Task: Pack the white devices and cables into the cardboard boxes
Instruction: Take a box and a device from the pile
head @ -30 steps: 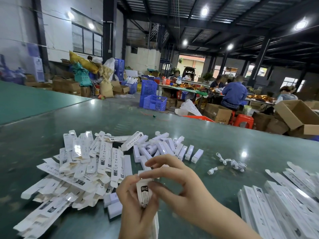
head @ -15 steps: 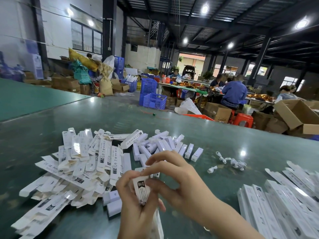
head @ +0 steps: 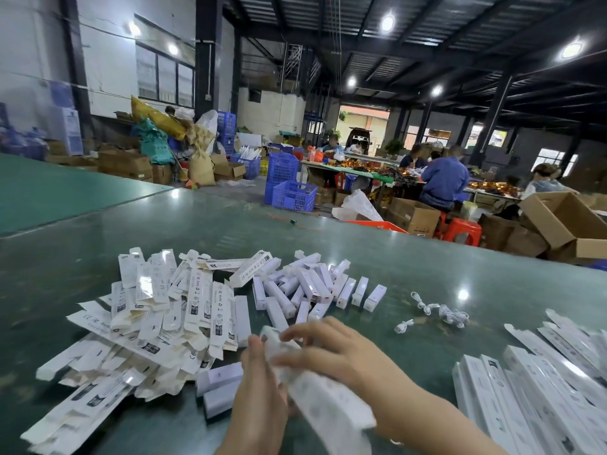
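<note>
Just in front of the person, over the green table [head: 427, 264], both hands hold one long white box [head: 315, 392]: left hand [head: 259, 385] beside its near-left flank, right hand [head: 335, 353] curled over its far end. Its long axis runs from there back toward the person, so the right fingers sit nearest the end flap.

Dim warehouse, ceiling lamps [head: 387, 23], blue crates [head: 294, 195], perhaps concrete floor.
</note>
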Demonstrator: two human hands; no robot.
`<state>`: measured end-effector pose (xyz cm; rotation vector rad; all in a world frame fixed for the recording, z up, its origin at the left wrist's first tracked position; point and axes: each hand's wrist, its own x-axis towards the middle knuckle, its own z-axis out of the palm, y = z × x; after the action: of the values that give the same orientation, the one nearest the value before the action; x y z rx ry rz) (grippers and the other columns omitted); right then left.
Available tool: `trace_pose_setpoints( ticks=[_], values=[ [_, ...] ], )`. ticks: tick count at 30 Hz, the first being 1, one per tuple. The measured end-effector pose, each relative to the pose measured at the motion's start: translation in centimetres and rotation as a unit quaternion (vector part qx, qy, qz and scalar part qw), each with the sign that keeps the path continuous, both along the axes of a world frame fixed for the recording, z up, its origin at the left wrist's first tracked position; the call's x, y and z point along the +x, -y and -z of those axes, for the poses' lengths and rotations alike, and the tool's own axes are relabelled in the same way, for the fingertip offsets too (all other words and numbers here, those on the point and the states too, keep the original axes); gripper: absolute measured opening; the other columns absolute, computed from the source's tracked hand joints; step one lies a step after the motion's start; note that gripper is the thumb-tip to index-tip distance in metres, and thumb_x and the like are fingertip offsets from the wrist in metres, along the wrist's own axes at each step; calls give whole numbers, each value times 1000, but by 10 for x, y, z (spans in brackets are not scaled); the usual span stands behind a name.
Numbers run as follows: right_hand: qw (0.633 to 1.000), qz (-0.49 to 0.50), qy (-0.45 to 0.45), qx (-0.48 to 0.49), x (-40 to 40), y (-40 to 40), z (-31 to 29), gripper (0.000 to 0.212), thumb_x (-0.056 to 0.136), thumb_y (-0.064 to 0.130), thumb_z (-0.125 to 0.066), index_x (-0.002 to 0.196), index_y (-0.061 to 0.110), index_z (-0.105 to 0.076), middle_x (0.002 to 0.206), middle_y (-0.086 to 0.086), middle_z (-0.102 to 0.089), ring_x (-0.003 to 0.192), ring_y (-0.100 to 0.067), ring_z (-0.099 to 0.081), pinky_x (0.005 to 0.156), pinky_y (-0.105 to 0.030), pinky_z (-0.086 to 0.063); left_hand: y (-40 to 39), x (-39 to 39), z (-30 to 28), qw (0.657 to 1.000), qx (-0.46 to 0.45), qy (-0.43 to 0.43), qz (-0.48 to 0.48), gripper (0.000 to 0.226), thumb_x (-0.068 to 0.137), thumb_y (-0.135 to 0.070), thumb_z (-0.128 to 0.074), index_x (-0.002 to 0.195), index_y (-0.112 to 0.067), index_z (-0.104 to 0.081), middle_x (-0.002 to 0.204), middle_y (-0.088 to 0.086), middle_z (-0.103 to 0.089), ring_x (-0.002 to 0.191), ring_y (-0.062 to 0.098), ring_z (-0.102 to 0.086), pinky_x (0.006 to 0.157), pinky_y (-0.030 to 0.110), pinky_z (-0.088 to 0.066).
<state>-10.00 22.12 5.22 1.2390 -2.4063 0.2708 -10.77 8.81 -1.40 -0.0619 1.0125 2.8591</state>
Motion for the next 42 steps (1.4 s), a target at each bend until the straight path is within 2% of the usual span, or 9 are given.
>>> trace_pose_setpoints(
  ticks=[2,5,10,14,17,23,28,35,42],
  values=[
    [988,23,76,-135,-4,0,-2,28,75,38,-74,101,29,-68,109,8,-61,95,-11,-58,83,-26,-48,-1,1,-3,996,-68,-26,-56,81,67,-57,-52,134,-11,-46,143,9,-44,129,24,-41,100,39,-34],
    [956,107,221,-160,-11,-3,-7,53,65,71,-62,85,22,-66,89,3,-66,76,-9,-60,69,-29,-49,0,3,-3,943,-235,-172,-159,93,43,-48,-68,129,-23,-42,146,-13,-28,139,6,-24,103,20,-26],
    [929,63,360,-63,-20,-5,8,34,74,39,-62,107,38,-61,108,14,-54,92,2,-56,79,-12,-46,-4,11,17,835,-401,-292,-239,48,70,-38,-63,117,-31,-57,134,-11,-49,128,16,-44,100,36,-43],
    [922,179,340,-52,-60,-21,21,36,84,9,-58,116,23,-65,110,5,-65,97,-12,-62,86,-25,-49,-3,12,16,865,-337,-294,-229,23,77,-15,-61,100,-20,-61,98,-1,-70,80,10,-66,75,17,-49],
    [927,291,232,42,-94,-30,36,52,86,0,-45,134,20,-50,138,1,-46,122,-20,-48,97,-31,-43,-5,12,20,901,-291,-257,-193,29,68,-31,-64,93,-17,-62,71,8,-66,56,18,-61,60,23,-50],
    [910,343,140,188,-131,-31,58,74,84,-8,-39,147,28,-23,147,3,-40,130,-22,-33,98,-33,-34,-8,5,26,922,-298,-177,-175,35,45,-37,-76,77,-29,-67,57,6,-63,51,13,-59,59,22,-51],
    [922,330,117,164,-152,-39,60,70,78,-9,-40,137,29,-39,128,2,-52,112,-24,-42,79,-28,-34,-11,2,27,918,-329,-170,-144,22,47,-27,-77,66,-24,-67,55,8,-63,50,15,-59,56,21,-51],
    [919,233,79,310,-156,-59,49,35,87,27,-59,122,29,-57,124,6,-52,117,-18,-39,95,-30,-35,-13,3,23,913,-339,-213,-84,13,57,-14,-77,64,-21,-69,58,11,-65,53,18,-63,60,24,-53],
    [948,185,39,-254,-74,-42,-17,29,87,14,-66,115,18,-60,90,2,-63,81,-17,-60,74,-25,-47,-16,0,26,930,-294,-200,-89,28,51,-23,-82,67,-8,-64,55,11,-62,49,19,-58,56,31,-53]
  ],
)
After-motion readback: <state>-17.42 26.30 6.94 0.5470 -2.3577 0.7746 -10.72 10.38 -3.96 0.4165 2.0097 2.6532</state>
